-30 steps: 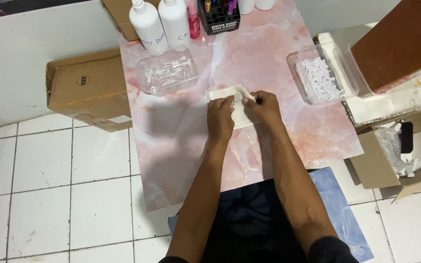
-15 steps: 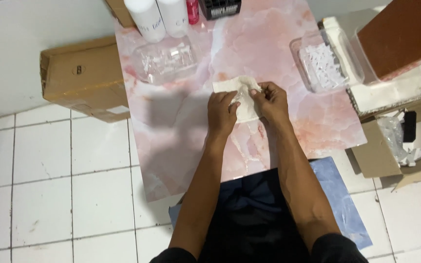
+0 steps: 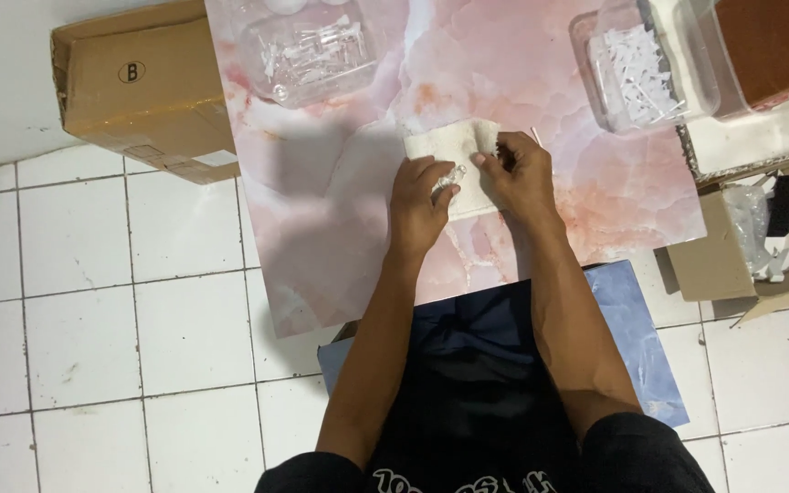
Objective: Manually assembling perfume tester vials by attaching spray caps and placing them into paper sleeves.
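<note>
A small cream cloth (image 3: 454, 151) lies on the pink marbled board (image 3: 340, 210). My left hand (image 3: 420, 203) rests on the cloth's near left part, fingertips pinching a small clear object (image 3: 447, 176) over it. My right hand (image 3: 518, 175) sits on the cloth's right side, fingers curled and pinched toward the same small object. Both forearms reach in from below. What exactly sits between the fingertips is too small to make out.
A clear bag of small white plastic parts (image 3: 308, 50) lies at the board's far left. A clear tub of white pieces (image 3: 641, 68) stands far right. A cardboard box (image 3: 139, 91) sits left on the tiled floor; an open carton (image 3: 760, 237) right.
The view has tilted down, so the bottles at the far edge have left the frame. Both hands stay on the cloth, fingers working closer together over it.
</note>
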